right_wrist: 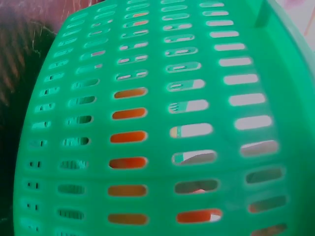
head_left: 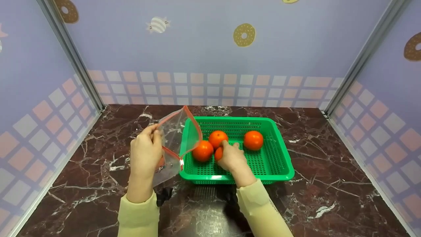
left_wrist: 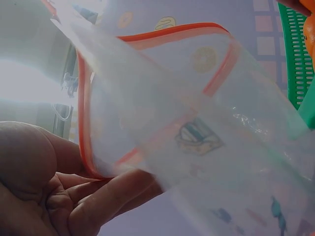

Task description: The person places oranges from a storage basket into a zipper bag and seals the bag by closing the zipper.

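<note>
My left hand (head_left: pixel 146 151) pinches the edge of a clear zip bag (head_left: pixel 174 131) with an orange-red strip round its mouth. The mouth gapes toward the green basket (head_left: pixel 283 154) and overlaps its left rim. Something orange shows low in the bag, partly behind my fingers. In the left wrist view, thumb and fingers (left_wrist: pixel 118 194) grip the bag's edge. Inside the basket, my right hand (head_left: pixel 233 158) holds an orange (head_left: pixel 218 154), mostly covered by the hand. Two more oranges, one left (head_left: pixel 202 151) and one behind (head_left: pixel 218 139), sit close by; another orange (head_left: pixel 253 140) lies farther right.
The basket stands on a dark marbled tabletop (head_left: pixel 315 191). Its slotted wall (right_wrist: pixel 157 118) fills the right wrist view and hides the right hand there. Patterned panels (head_left: pixel 204 56) close off the back and both sides.
</note>
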`<action>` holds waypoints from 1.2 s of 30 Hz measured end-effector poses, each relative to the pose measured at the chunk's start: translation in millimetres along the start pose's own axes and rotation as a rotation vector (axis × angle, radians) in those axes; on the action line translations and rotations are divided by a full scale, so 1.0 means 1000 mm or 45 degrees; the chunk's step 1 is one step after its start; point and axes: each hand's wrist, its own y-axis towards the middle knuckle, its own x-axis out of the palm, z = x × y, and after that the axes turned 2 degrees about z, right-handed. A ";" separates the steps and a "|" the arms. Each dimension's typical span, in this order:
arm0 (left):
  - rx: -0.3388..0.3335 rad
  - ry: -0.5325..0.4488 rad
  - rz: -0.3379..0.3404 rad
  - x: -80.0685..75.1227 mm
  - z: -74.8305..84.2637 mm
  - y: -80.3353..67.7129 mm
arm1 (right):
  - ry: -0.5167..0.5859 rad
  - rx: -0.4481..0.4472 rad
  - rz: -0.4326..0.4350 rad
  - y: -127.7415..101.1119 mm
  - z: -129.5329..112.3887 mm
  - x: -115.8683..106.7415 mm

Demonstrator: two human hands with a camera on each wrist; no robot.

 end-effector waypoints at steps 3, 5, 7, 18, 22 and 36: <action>-0.004 0.003 -0.002 0.000 0.000 0.000 | 0.036 -0.016 0.021 0.000 0.000 -0.001; -0.009 0.003 -0.008 -0.001 0.000 0.000 | 0.060 -0.027 0.042 0.000 0.001 -0.001; -0.007 -0.001 -0.014 -0.001 0.000 0.000 | 0.087 -0.047 0.070 0.001 0.001 -0.001; 0.021 -0.010 -0.012 0.000 -0.002 0.000 | 0.295 -0.101 0.196 0.003 0.002 -0.001; 0.028 -0.004 -0.007 0.000 -0.002 0.000 | 0.365 -0.093 0.213 0.003 0.001 -0.003; 0.020 0.014 0.004 0.001 -0.002 0.000 | 0.550 -0.105 0.324 0.003 0.000 -0.004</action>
